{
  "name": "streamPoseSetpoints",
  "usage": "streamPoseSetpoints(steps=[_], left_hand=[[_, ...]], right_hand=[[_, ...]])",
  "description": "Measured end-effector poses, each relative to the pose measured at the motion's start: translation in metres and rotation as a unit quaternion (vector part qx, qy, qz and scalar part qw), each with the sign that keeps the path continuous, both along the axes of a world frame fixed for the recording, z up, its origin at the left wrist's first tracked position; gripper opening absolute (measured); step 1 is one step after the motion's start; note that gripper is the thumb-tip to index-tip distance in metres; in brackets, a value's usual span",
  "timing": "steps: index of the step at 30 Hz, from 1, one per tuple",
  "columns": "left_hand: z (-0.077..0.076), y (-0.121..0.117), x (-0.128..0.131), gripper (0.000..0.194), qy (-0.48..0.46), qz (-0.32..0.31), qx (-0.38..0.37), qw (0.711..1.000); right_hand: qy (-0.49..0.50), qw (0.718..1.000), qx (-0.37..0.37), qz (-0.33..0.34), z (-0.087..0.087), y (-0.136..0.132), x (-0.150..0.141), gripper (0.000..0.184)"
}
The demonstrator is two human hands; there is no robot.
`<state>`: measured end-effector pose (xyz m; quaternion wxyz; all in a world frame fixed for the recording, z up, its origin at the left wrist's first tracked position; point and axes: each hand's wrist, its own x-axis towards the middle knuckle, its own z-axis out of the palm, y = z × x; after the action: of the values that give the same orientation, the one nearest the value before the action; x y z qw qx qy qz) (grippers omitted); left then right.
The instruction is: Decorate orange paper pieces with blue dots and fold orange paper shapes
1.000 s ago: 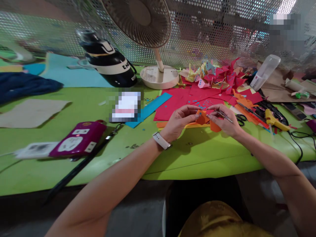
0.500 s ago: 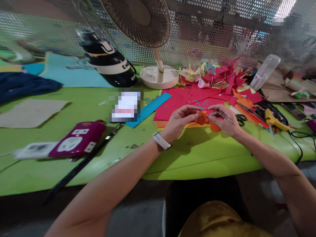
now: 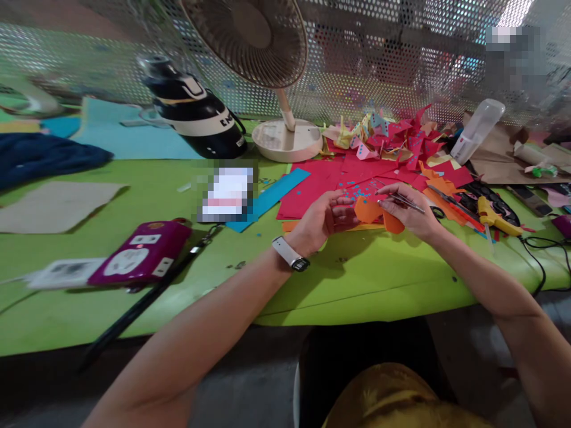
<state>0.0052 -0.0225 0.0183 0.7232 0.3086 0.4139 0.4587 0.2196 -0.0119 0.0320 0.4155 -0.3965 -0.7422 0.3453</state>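
My right hand [image 3: 413, 214] has its fingers closed on a folded orange paper piece [image 3: 392, 222] and on slim metal tweezers [image 3: 409, 204], which lie across the fingers. The paper's left part spreads toward my left hand [image 3: 319, 221], and a small blue dot shows on it. That hand is turned palm inward with its fingers loosely apart, close beside the paper's left edge; whether a fingertip touches it I cannot tell. Under and behind the hands are red paper sheets [image 3: 307, 189] strewn with small blue dots [image 3: 357, 191]. Orange strips [image 3: 292, 226] lie at their front edge.
Folded paper shapes [image 3: 414, 139] are heaped behind. To the right lie scissors [image 3: 437, 212], a yellow glue gun [image 3: 496, 219] and a clear bottle [image 3: 479, 131]. On the left stand a fan [image 3: 285, 139], a dark flask [image 3: 207, 122], a phone [image 3: 227, 193] and a purple power strip [image 3: 143, 252].
My left hand has let go of the orange paper, drawn slightly left and turned with its fingers loosened. My right hand keeps the paper and tweezers, shifted a little to the right.
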Motion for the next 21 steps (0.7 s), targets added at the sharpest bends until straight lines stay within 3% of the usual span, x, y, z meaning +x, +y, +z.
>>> streamPoseSetpoints(steps=[4, 10, 13, 17, 21], left_hand=[[-0.005, -0.002, 0.001, 0.024, 0.005, -0.041, 0.033, 0.999], [-0.010, -0.005, 0.002, 0.021, 0.017, -0.035, 0.066, 0.997], [-0.010, -0.006, 0.002, 0.025, 0.008, -0.034, 0.063, 0.997], [-0.008, -0.006, 0.003, 0.025, -0.022, 0.002, 0.055, 0.998], [-0.006, -0.005, 0.004, 0.024, -0.036, 0.050, 0.054, 0.997]], right_hand=[[0.004, 1.000, 0.006, -0.002, -0.001, 0.002, 0.001, 0.033], [-0.018, 0.999, 0.032, -0.003, -0.007, 0.007, 0.003, 0.029], [-0.068, 0.994, 0.081, -0.006, -0.004, 0.010, 0.011, 0.028], [-0.250, 0.954, 0.161, -0.036, 0.012, 0.016, 0.033, 0.028], [-0.382, 0.909, 0.155, -0.058, 0.020, 0.027, 0.052, 0.029]])
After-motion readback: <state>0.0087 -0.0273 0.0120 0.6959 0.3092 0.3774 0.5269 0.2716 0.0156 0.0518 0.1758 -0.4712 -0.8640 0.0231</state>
